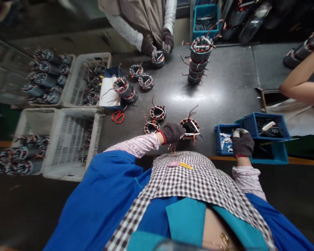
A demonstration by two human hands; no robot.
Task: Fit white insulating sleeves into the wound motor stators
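Note:
My left hand [173, 133], in a dark knit glove, has its fingers closed at the left rim of a round wire-wound coil ring [189, 128] with copper leads standing up. Just left of that hand are two similar rings, the nearer one [151, 127] partly behind the wrist and the farther one [157, 112] beyond it. My right hand [243, 142], gloved with pale fingertips, is at the right edge of a small blue bin [219, 139] of white pieces. Its fingers are bent, and anything between them is too small to make out.
Across the table [225, 80] a person's gloved hands [158, 45] work on another ring. A coil stack [197, 62] stands mid-table. Red scissors [118, 116] and white crates [68, 139] are left; blue bins [270, 127] and another person's arm [303, 82] are right.

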